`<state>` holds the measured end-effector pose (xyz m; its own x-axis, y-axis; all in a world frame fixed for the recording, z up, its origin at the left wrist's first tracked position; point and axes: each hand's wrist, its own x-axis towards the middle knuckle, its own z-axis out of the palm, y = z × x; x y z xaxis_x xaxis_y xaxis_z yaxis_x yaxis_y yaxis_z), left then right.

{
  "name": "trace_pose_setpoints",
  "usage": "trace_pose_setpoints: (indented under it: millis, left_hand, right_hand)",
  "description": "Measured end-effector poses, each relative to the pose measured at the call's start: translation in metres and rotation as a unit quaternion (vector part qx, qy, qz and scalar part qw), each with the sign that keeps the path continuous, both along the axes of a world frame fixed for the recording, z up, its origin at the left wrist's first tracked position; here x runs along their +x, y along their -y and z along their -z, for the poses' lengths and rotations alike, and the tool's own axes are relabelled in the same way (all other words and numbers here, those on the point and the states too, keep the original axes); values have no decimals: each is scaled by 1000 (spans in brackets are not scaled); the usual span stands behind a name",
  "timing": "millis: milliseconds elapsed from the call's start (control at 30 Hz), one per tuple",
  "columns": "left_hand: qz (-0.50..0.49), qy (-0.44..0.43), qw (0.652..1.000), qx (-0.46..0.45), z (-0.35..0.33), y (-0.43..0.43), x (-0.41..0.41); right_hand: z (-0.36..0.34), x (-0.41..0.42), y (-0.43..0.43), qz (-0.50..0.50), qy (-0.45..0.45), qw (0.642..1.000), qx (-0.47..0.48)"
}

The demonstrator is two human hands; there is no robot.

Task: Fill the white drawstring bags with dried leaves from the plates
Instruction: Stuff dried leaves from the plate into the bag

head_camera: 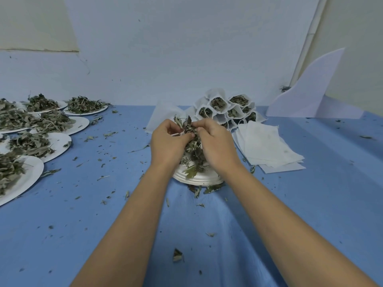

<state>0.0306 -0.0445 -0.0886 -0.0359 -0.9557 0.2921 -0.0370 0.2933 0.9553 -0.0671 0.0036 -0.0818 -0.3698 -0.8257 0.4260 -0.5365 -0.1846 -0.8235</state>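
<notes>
At left of the frame, paper plates (62,140) heaped with dried leaves (31,141) crowd the blue tabletop (103,214). At centre, left hand (167,141) and right hand (215,146), each grip pinched on a leaf clump (191,141) above a plate stack (199,180); behind, filled drawstring bags (218,104); at right, flat empty bags (267,146).

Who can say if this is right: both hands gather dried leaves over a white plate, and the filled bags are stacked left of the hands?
Wrong side: the head view shows the filled bags stacked beyond and right of the left hand and right hand, which do gather dried leaves over a white plate.
</notes>
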Motion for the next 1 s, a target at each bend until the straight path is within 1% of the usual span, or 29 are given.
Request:
trace_pose_setpoints:
  millis: [100,200,300,367,433,500,567,600,633,767,867,1000]
  left_hand:
    - [-18,14,1000,-11,1,0,-1]
    - [-4,26,1000,-16,2,0,-1]
    - [35,52,997,-38,2,1,1]
    - [51,89,992,-67,2,-1,1]
    - [50,132,985,-98,3,-4,1]
    - [47,157,979,-119,3,-5,0]
    - [52,160,977,-134,3,-6,0]
    - [51,162,975,-141,3,-6,1]
    - [46,163,975,-146,3,-6,1]
    - [14,136,982,-128,3,-4,1]
    - [-4,99,989,-110,1,-3,2]
    - [-20,55,994,-95,-1,-3,5]
  right_hand:
    - [-2,0,-1,-6,35,999,-13]
    - [-8,-5,-1,7,87,995,-41]
    - [-11,-13,-1,2,103,994,-32]
    - [-11,-14,-3,-17,100,994,-38]
    - [-12,-12,-5,-30,61,995,-71]
    - [-12,-12,-5,-36,-36,994,-93]
    - [-9,-12,-4,-37,-148,986,-72]
    - [-7,-13,-3,-36,-182,981,-57]
    - [-5,-13,-2,-32,-192,980,-50]
    - [-2,-10,-2,-19,-112,988,-104]
    - [-1,-5,-2,-5,-93,986,-135]
    - [2,-2,-2,16,8,994,-109]
